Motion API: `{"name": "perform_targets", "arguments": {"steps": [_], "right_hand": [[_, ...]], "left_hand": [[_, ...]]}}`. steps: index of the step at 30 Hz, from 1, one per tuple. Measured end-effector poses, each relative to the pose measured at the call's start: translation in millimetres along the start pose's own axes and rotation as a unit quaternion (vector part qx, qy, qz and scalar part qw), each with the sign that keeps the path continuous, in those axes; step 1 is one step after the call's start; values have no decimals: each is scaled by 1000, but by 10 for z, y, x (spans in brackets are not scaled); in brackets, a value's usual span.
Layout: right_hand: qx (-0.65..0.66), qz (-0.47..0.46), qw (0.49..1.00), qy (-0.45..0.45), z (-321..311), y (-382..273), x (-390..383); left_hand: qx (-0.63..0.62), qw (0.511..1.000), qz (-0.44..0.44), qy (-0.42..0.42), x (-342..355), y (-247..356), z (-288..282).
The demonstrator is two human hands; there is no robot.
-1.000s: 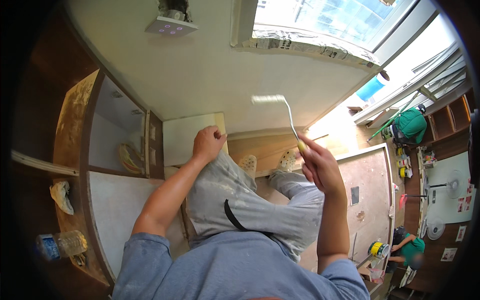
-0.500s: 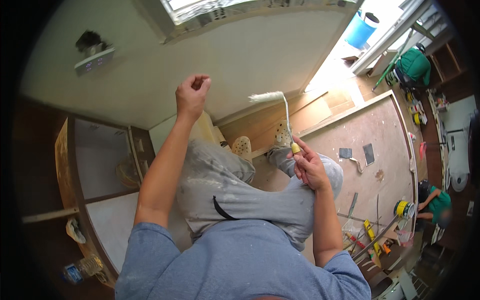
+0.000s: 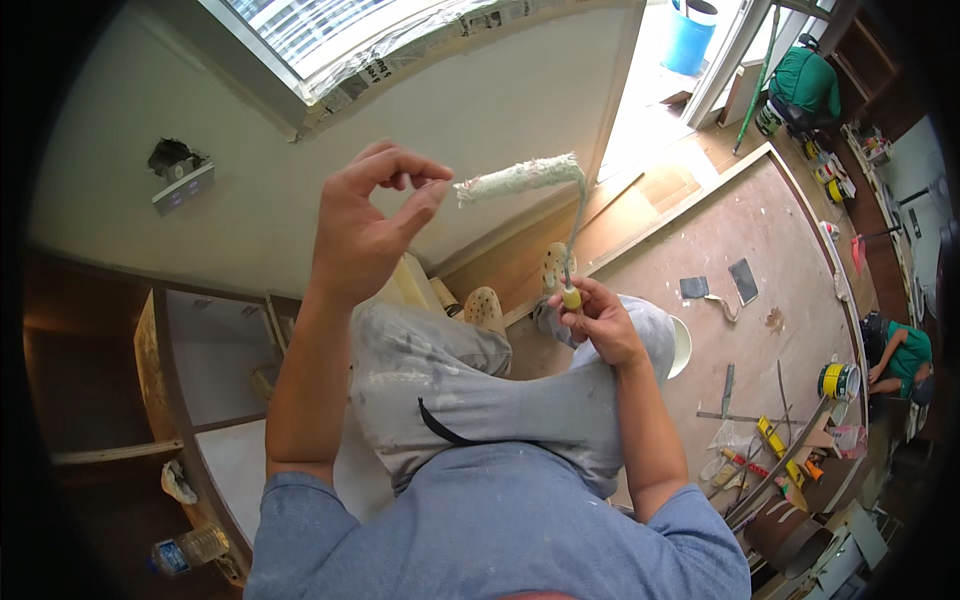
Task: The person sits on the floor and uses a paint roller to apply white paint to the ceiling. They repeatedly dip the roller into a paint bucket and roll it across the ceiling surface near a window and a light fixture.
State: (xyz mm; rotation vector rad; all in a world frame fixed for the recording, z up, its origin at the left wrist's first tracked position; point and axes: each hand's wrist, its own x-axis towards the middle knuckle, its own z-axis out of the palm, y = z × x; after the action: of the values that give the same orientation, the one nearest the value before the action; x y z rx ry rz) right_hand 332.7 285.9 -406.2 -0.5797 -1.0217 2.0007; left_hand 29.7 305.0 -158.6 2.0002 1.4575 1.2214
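Observation:
My right hand [image 3: 602, 320] is closed round the yellow handle of a small paint roller [image 3: 520, 178]. The roller's wire frame rises from that hand and bends left into a shaggy, whitish sleeve with bits stuck on it. At the sleeve's free end is my left hand [image 3: 365, 225], its thumb and index finger pinched together. Whether the fingertips touch the sleeve, and what is between them, is too small to make out. Below the roller are my paint-stained grey trousers [image 3: 480, 385] and perforated light clogs [image 3: 485, 308].
A pale wall [image 3: 480, 90] stands ahead, with a dangling switch panel [image 3: 184, 188] at a hole. Left is an open cabinet [image 3: 215, 350]. Right, a large brown board [image 3: 740, 230] bears sanding pads [image 3: 742, 281], a paint can [image 3: 838, 380] and tools. Two people in green [image 3: 806, 80] work farther right.
My left hand has come up and right to the roller's free end, its fingers now pinched. The sleeve has shifted and appears larger. The whole view has turned slightly.

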Motion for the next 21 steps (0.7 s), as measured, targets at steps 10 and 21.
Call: {"name": "perform_targets", "arguments": {"steps": [10, 21], "right_hand": [[25, -42, 999, -16, 98, -22, -65], [19, -76, 997, -17, 104, -25, -112]], "left_hand": [[204, 973, 103, -23, 34, 508, 281], [260, 956, 135, -8, -51, 491, 423]]}}
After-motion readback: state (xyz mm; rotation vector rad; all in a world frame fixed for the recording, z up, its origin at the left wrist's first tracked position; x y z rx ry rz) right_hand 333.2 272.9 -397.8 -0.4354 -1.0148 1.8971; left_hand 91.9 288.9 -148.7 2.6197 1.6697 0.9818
